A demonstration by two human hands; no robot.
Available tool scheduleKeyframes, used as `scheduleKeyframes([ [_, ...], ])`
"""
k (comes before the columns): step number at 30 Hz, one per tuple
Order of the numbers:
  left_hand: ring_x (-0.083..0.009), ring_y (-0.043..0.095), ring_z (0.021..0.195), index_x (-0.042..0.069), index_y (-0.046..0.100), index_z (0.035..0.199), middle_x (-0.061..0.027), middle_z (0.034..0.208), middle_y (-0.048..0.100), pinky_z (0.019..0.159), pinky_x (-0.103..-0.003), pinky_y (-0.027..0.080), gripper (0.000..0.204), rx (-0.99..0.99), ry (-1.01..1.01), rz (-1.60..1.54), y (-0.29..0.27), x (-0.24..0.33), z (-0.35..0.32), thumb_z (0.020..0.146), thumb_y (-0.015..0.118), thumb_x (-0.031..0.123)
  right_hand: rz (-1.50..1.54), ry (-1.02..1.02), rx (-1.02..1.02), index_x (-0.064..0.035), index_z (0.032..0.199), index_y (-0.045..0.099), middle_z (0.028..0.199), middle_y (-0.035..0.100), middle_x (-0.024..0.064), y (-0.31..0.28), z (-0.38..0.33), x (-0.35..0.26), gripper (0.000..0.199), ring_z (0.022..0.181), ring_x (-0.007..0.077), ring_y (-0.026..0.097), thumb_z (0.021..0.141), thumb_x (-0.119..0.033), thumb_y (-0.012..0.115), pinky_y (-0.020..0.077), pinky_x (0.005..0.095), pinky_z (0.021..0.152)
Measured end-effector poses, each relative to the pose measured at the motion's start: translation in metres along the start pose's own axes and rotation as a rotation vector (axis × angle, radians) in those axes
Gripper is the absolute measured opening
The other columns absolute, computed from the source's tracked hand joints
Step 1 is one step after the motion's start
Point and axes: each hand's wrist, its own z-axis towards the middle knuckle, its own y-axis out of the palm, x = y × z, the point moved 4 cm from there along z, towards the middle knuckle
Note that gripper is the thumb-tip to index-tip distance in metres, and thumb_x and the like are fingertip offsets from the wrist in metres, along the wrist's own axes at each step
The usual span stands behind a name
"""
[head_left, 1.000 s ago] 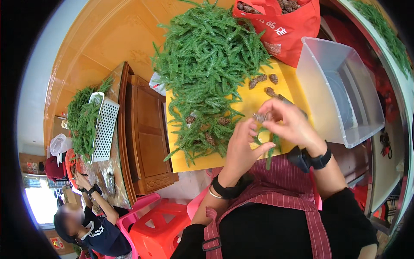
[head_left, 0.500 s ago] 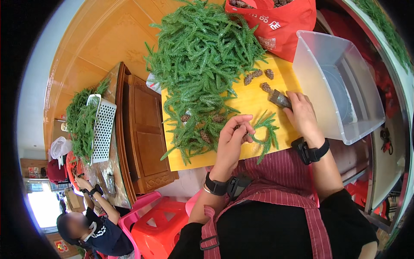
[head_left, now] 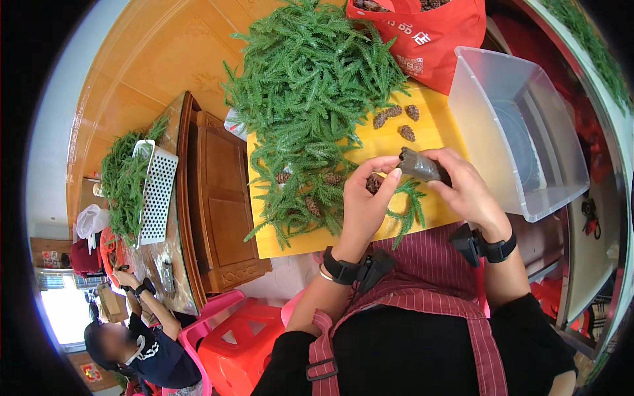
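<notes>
My left hand (head_left: 360, 210) pinches a brown pinecone (head_left: 374, 183) between thumb and fingers. A curved green pine sprig (head_left: 414, 206) hangs beside that hand; whether it is joined to the pinecone is hidden. My right hand (head_left: 471, 193) is closed around a short dark cylinder (head_left: 420, 165), shiny on its side and ragged at one end. That end nearly meets my left fingertips. Beyond the hands, loose pinecones (head_left: 406, 134) lie on the yellow board (head_left: 439, 125). More pinecones (head_left: 312, 206) rest among the pine sprigs at the left.
A big heap of green pine sprigs (head_left: 310, 79) covers the board's left and far part. At the far right stand a red bag (head_left: 436, 46) of pinecones and a translucent bin (head_left: 489, 145). Left are a wooden cabinet (head_left: 224, 204), a white basket (head_left: 158, 198), a red stool (head_left: 241, 343) and another person (head_left: 162, 353).
My right hand has lifted the dark cylinder off the board near the loose pinecones and brought it left to my left hand. The left hand has turned, showing the pinecone more plainly.
</notes>
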Motion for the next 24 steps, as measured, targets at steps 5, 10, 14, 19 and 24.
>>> scheduleKeyframes([
  [5,-0.002,0.043,0.061,0.002,0.062,0.09,0.0033,0.077,0.053,0.056,-0.017,0.036,0.012,0.021,0.091,0.077,0.0,-0.003,0.003,0.079,0.062,0.006,-0.026,-0.027,-0.07,-0.001,0.107,0.05,0.096,0.052,0.0147,-0.001,0.0,-0.007,0.039,0.092,0.03,0.053,0.069,0.003,0.059,0.0409,0.0338,0.08],
  [10,-0.0021,0.045,0.067,0.001,0.058,0.089,0.0038,0.074,0.054,0.061,-0.017,0.037,0.008,0.025,0.171,0.237,-0.002,0.001,0.002,0.082,0.06,0.006,-0.035,-0.047,-0.071,-0.0006,0.108,0.05,0.096,0.052,0.0147,-0.002,0.0,-0.009,0.04,0.092,0.0301,0.052,0.069,0.003,0.059,0.0409,0.0339,0.08],
  [14,-0.0023,0.043,0.066,0.001,0.056,0.085,0.0032,0.074,0.052,0.06,-0.018,0.036,0.008,0.042,0.208,0.304,-0.004,0.001,0.0,0.083,0.059,0.007,-0.023,-0.04,-0.094,-0.0007,0.108,0.05,0.096,0.052,0.0148,0.0,-0.001,-0.008,0.04,0.092,0.0305,0.052,0.069,0.003,0.059,0.041,0.0341,0.08],
  [19,-0.0032,0.044,0.064,0.0,0.06,0.086,0.0014,0.075,0.053,0.058,-0.018,0.035,0.008,0.088,0.246,0.34,-0.005,0.01,-0.003,0.08,0.06,0.005,-0.036,-0.035,-0.107,-0.0009,0.108,0.05,0.097,0.052,0.0149,0.001,-0.001,-0.009,0.04,0.093,0.0306,0.052,0.07,0.003,0.059,0.0411,0.0341,0.08],
  [24,-0.0058,0.044,0.055,0.002,0.064,0.085,-0.002,0.075,0.055,0.051,-0.02,0.035,0.01,0.103,0.368,0.48,-0.001,0.03,-0.008,0.075,0.063,0.0,-0.049,-0.046,-0.102,-0.0012,0.108,0.05,0.097,0.053,0.0146,0.001,0.0,-0.013,0.039,0.093,0.0305,0.052,0.07,0.004,0.058,0.0413,0.0341,0.08],
])
